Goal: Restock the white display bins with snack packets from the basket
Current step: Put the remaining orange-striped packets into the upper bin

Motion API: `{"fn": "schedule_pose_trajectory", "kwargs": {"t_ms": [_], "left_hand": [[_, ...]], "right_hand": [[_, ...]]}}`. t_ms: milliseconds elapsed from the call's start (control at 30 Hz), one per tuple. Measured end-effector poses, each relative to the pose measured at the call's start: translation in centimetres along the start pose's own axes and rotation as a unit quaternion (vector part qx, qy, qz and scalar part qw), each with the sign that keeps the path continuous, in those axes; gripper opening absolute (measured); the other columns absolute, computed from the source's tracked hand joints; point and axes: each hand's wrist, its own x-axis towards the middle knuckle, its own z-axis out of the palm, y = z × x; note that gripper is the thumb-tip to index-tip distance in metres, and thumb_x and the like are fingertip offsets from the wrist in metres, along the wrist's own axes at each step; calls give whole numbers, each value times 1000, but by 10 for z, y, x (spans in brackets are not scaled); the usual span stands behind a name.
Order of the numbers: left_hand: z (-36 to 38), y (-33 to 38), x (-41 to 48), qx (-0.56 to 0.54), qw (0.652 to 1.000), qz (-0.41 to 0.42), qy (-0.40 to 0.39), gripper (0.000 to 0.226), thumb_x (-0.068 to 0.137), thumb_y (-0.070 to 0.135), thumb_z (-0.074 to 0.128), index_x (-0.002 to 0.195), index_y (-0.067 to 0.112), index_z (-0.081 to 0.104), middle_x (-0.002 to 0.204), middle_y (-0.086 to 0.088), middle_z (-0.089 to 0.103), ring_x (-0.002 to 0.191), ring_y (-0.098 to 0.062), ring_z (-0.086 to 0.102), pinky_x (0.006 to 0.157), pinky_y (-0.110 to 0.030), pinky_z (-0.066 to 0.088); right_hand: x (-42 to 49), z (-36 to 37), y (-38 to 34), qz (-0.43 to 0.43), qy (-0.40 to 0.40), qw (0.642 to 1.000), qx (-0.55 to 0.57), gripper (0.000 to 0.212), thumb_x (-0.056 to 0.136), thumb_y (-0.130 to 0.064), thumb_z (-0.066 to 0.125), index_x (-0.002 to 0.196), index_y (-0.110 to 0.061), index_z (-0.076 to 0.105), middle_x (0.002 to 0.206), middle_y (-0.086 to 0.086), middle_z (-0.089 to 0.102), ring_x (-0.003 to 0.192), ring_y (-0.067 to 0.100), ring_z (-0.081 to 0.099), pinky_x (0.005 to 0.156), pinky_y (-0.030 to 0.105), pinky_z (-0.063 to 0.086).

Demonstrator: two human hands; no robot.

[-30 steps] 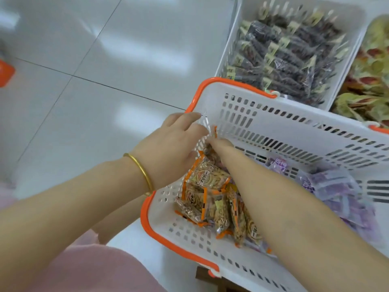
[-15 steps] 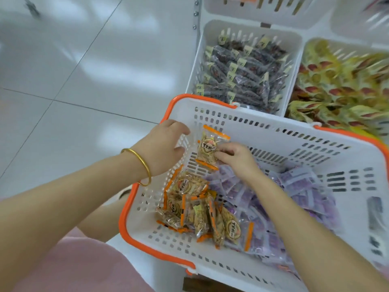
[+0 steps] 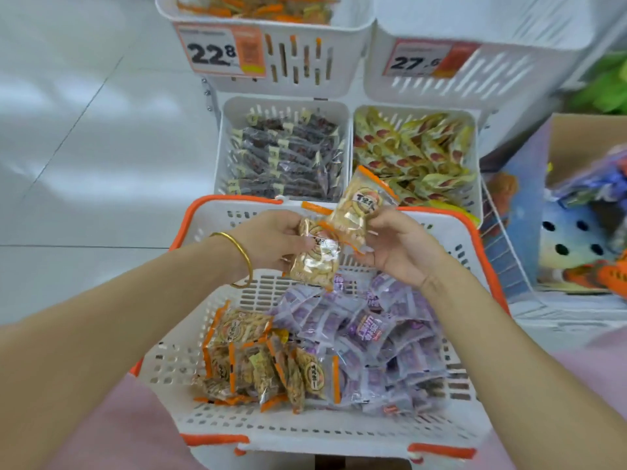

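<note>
A white basket with an orange rim (image 3: 217, 205) sits on my lap, holding several orange-edged snack packets (image 3: 258, 364) at the left and purple packets (image 3: 380, 337) at the right. My left hand (image 3: 271, 242) grips one orange-edged packet (image 3: 315, 262) above the basket. My right hand (image 3: 397, 245) pinches a second orange-edged packet (image 3: 359, 212), raised higher and tilted. Ahead stand white display bins: one with dark packets (image 3: 285, 157), one with yellow-red packets (image 3: 414, 154), and an upper bin (image 3: 268, 15) with orange packets.
Price tags reading 22.8 (image 3: 220, 50) and 27.6 (image 3: 424, 61) hang on the two upper bins. A cardboard box (image 3: 583, 137) with colourful goods stands at the right. White tiled floor (image 3: 84, 147) spreads to the left.
Both hands have lifted out of the basket, each now holding an orange-edged packet. My view has tilted up, bringing the upper bins and price tags into sight.
</note>
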Motion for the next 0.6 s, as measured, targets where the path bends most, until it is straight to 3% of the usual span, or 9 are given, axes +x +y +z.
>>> {"fn": "schedule_pose_trajectory", "kwargs": {"t_ms": [67,133,233,300,467,533,600], "left_hand": [[1,2,5,-6,1000,-6,-5,13,92,11,56,82,4,53,76,-11,56,73,-22,53,79,-43,53],[1,3,8,-18,1000,-16,-8,11,93,11,55,95,1,54,87,-16,52,78,-26,48,84,-46,50],[-2,2,18,-23,999,-22,10,16,94,13,53,102,-1,53,89,-19,51,78,-26,46,87,-48,50],[-4,3,22,-24,999,-19,23,21,94,15,53,111,1,53,93,-20,55,81,-26,50,90,-50,50],[-1,27,27,-136,991,4,2,19,98,22,45,109,12,56,97,-12,57,83,-25,56,80,-39,54],[-2,38,30,-109,992,57,-19,25,90,33,58,108,15,56,104,-14,60,89,-25,59,82,-41,54],[-10,50,32,-50,992,111,-24,52,72,30,73,117,15,53,112,-13,63,98,-26,63,88,-46,53]], "right_hand": [[-2,-3,-5,6,25,999,25,4,81,-17,59,85,-16,60,78,0,59,75,20,56,53,28,53],[0,-7,-7,-13,59,998,-13,9,87,-19,61,93,-13,61,81,1,62,77,20,59,52,25,52],[-2,-6,-10,-80,71,988,-111,3,88,-9,60,90,-9,62,67,-4,67,58,9,59,48,20,46],[-2,-5,-11,-116,95,970,-193,15,85,-9,66,98,-8,60,75,-3,69,61,7,59,49,20,42],[6,12,-18,-178,139,940,-255,19,81,-13,72,82,-8,54,77,7,58,59,12,51,45,21,39],[9,20,-29,-203,149,936,-248,19,80,-13,73,84,-13,54,78,7,59,60,13,52,45,23,41],[13,30,-47,-222,159,928,-252,26,80,-13,73,89,-16,49,78,6,59,59,11,52,45,23,42]]}}
